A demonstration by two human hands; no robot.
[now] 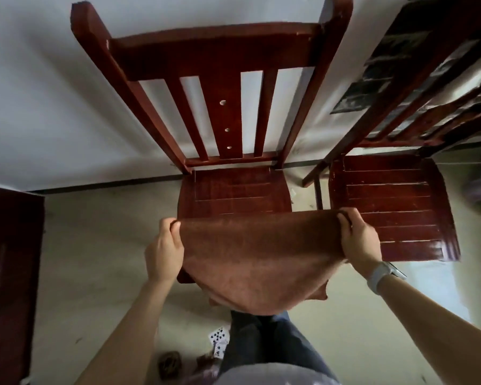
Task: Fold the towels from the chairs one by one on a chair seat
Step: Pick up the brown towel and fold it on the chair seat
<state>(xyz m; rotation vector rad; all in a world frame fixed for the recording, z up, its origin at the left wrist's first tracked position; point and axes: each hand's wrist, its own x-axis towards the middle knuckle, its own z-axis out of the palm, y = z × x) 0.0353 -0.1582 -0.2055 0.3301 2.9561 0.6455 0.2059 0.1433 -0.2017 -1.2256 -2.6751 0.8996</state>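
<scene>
Two dark red wooden chairs stand against a pale wall. The middle chair (233,190) has a slatted back with three small round holes down its wide centre slat, and a seat scored with shallow grooves. The right chair (395,201), just beside it, has a glossy grooved seat with scuffed, chipped edges. A dark red cabinet side (9,273) fills the left edge, and dark printed pictures (386,70) hang on the wall behind the right chair.

A rust-brown towel (256,254) with a soft, napped surface hangs spread over the front of the middle chair's seat, hiding its front edge; its lower part sags in a rounded fold above the person's blue-trousered leg (272,345). The left hand (164,251) pinches the towel's top left corner, and the right hand (358,237) pinches the top right corner, holding the top edge taut between them. The right wrist wears a pale-strapped watch (383,273).

On the beige floor (95,259) lie playing cards (220,340), the uppermost showing black spades.
</scene>
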